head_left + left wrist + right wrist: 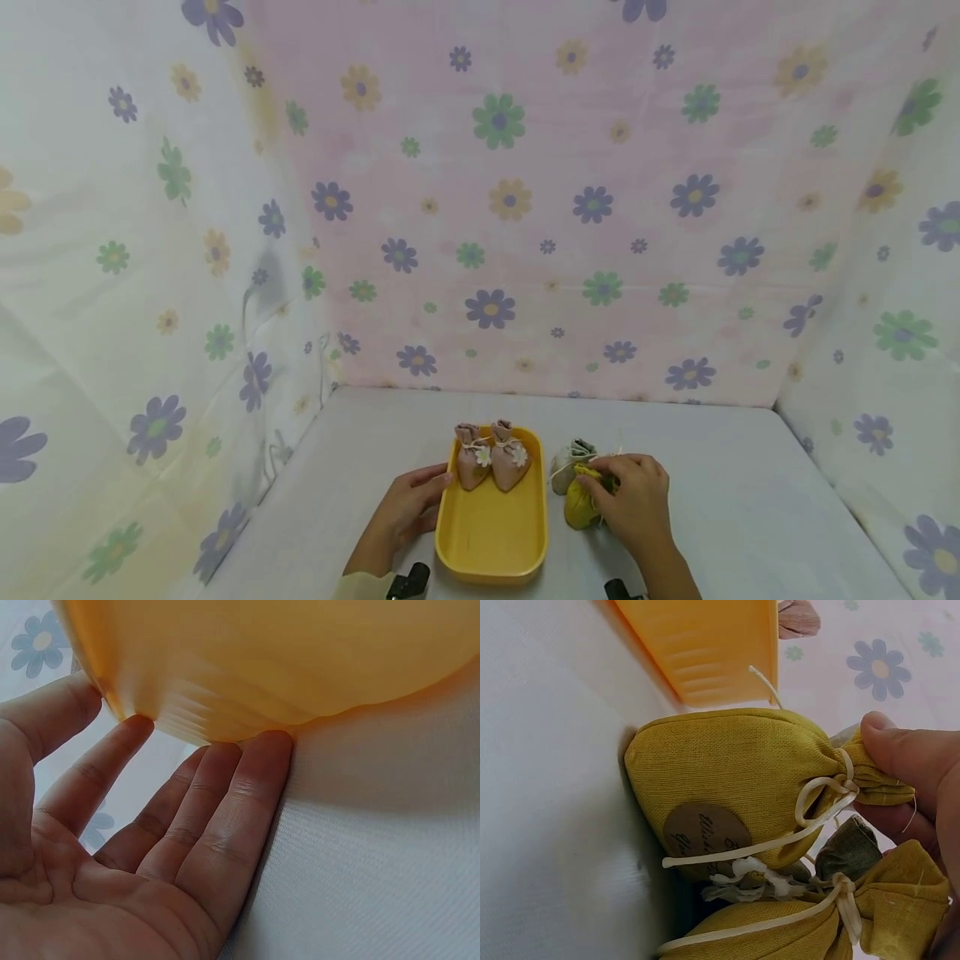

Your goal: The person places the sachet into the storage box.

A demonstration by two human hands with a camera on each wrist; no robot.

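Resting flat against the left rim of the yellow tray (491,533), the left hand (408,510) has its fingers (225,795) straight and slightly spread, tips touching the tray's outer wall. That tray sits on the white bench (750,500) and holds two pink drawstring pouches (491,458) side by side at its far end, each with a small white flower. Just right of the tray lies a yellow drawstring pouch (727,787) with a round brown label, its gathered neck pinched by the right hand (633,496), thumb and fingers (907,754) curled on the tied top. A second yellow pouch (832,922) lies against it, and a grey-green pouch (570,458) sits just behind. Flowered cloth (525,208) hangs all round.
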